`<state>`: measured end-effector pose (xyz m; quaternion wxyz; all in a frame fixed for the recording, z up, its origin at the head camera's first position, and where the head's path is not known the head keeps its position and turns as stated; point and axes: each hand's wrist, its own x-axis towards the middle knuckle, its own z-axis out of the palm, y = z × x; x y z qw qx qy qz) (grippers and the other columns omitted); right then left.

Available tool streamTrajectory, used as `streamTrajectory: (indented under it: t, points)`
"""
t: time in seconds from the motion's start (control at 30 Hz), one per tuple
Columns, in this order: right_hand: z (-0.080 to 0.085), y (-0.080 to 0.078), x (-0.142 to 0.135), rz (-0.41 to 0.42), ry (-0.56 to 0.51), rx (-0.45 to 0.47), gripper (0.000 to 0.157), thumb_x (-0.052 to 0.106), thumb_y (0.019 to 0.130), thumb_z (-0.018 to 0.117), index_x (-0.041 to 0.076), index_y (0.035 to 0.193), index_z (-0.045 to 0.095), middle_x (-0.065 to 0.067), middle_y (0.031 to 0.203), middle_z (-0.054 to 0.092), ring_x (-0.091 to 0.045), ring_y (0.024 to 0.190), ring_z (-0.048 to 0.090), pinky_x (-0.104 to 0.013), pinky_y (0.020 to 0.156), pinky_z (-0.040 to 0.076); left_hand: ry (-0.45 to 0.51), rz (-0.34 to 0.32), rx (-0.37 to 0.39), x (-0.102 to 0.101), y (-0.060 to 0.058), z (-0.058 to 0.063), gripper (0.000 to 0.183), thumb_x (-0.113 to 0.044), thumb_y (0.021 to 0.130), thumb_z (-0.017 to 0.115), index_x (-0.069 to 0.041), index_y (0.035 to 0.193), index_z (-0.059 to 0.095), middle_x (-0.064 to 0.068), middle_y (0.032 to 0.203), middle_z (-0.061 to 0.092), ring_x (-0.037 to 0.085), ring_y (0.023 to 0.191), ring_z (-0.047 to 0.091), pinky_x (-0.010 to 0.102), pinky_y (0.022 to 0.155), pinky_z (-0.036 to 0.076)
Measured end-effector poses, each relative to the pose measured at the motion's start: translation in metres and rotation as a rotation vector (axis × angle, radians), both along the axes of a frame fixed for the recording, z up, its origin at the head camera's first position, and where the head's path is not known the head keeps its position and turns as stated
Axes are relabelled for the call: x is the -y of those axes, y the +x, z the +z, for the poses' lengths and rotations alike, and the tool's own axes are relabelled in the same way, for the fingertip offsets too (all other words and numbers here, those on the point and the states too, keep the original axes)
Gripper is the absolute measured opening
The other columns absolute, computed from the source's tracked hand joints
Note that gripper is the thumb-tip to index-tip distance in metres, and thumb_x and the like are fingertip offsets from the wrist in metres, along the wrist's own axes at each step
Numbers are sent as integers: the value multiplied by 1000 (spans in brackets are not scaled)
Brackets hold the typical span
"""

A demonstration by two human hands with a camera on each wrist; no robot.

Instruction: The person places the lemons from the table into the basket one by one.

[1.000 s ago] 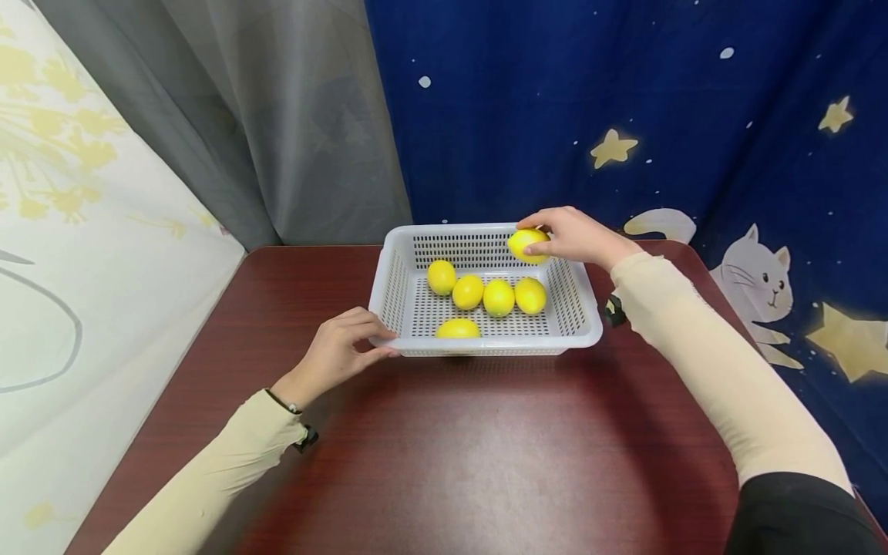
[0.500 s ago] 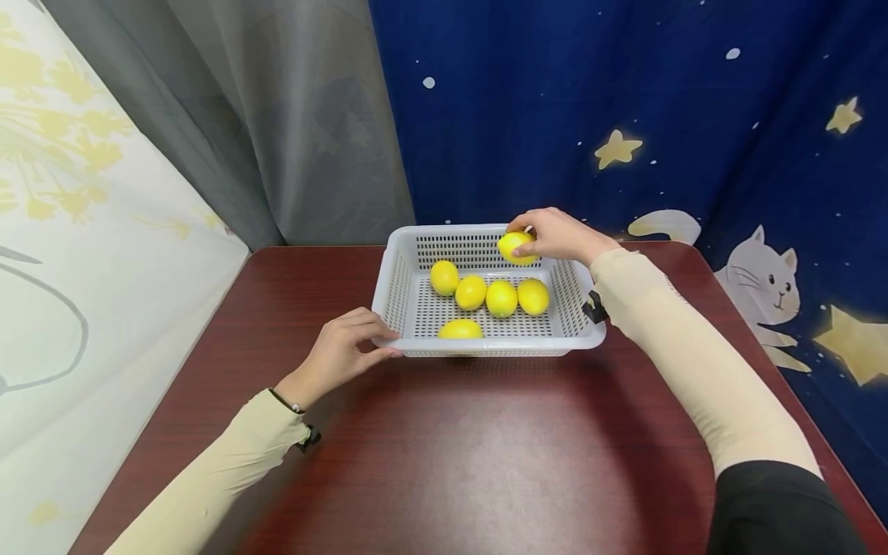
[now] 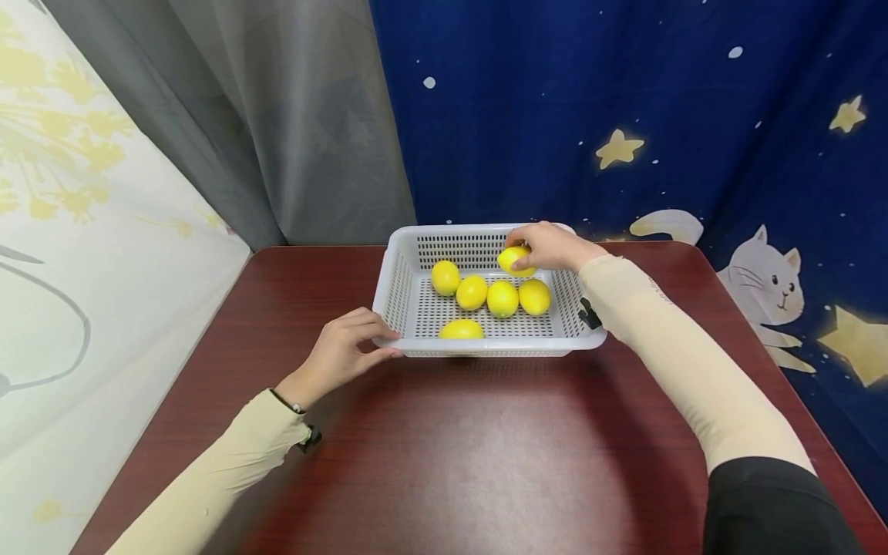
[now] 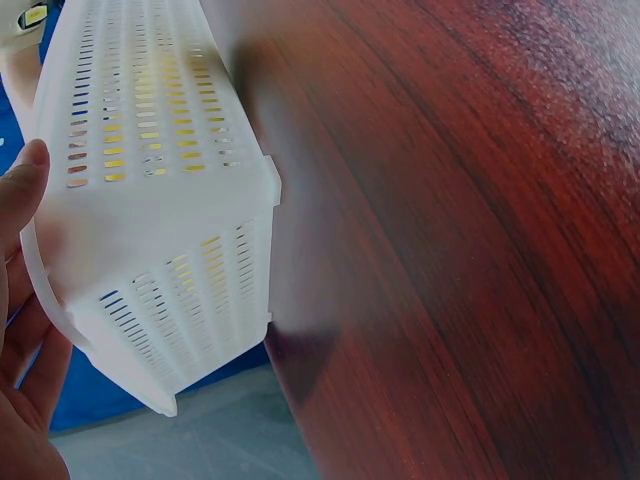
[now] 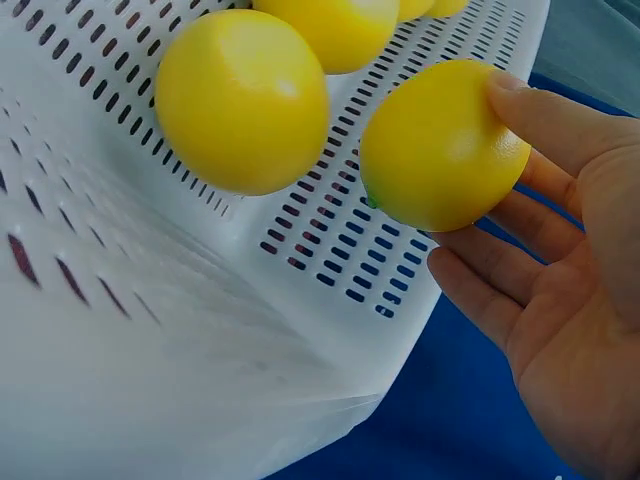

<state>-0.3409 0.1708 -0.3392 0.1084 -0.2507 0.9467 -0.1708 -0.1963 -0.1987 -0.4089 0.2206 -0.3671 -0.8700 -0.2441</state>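
Observation:
A white slotted plastic basket [image 3: 486,343] stands at the far side of the table. My left hand [image 3: 342,348] grips its near left corner, thumb and fingers on the rim, as the left wrist view also shows. Inside the basket's far right part, my right hand [image 3: 555,247] holds a lemon [image 3: 515,260] between thumb and fingers. The right wrist view shows this held lemon [image 5: 440,150] beside another lemon [image 5: 243,100] in the basket. Several lemons [image 3: 502,298] make a row across the basket floor. One more lemon [image 3: 461,330] lies by the near wall, partly hidden by the rim.
The dark red wooden table [image 3: 479,455] extends in front of the basket and to both sides. Behind it hang a grey curtain [image 3: 312,139] and a blue curtain [image 3: 499,116] with stars. A pale patterned cloth [image 3: 83,270] borders the left side.
My right hand has brought the lemon leftward and then down into the basket, behind the row. The left hand keeps its grip on the basket's corner.

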Motion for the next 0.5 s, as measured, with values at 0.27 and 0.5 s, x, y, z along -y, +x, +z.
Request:
streamTrajectory:
  t: [0.27,0.5]
  points:
    - [-4,1,2,12,25,-6,42,25,89,75,12,127,64,-8,124,67,-27,112,58,-46,109,45,3,-5,-5,0,0,0,29,-24,68,91,-20,93,78,-9,92,72,5,84,58,22,69,49]
    - [-7,1,2,22,41,-4,39,23,90,73,12,127,64,-9,125,66,-27,112,58,-47,110,44,14,-10,-6,0,0,0,29,-24,67,91,-19,93,78,-8,91,73,7,84,59,20,69,46]
